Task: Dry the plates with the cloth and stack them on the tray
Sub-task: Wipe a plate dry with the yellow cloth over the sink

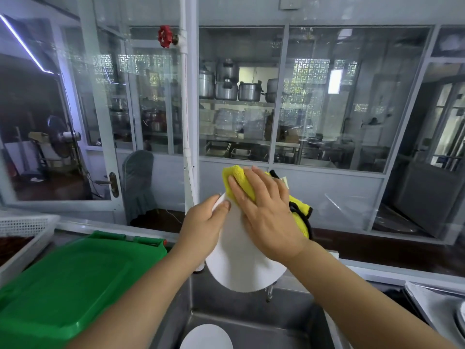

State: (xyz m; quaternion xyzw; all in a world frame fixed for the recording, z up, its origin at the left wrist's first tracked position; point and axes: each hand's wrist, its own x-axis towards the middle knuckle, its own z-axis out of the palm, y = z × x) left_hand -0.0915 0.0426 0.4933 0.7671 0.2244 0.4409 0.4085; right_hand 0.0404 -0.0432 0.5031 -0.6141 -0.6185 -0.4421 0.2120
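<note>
I hold 1 white plate (241, 258) up over the sink (251, 321), tilted so its face looks toward me and its top edge leans away. My left hand (203, 230) grips the plate's upper left rim, thumb curled onto the face and the other fingers hidden behind it. My right hand (266, 217) lies flat on the yellow cloth (236, 180), fingers (241, 195) straight and slightly spread, pressing the cloth against the upper part of the plate. The rest of the cloth hangs off the plate's right edge, behind my right wrist.

What matters for the next stroke: the bare, unwiped face lies below and toward me from my right fingers, so I judge the wipe should sweep down along the plate toward its lower edge, while the left hand steadies the rim. The right hand is the nearer one to that surface.

A 2nd plate (206, 337) lies in the sink below, waiting. A green lid (70, 280) sits on the table at my left. At the far right edge is what may be the tray (432, 306), but I cannot tell for sure.
</note>
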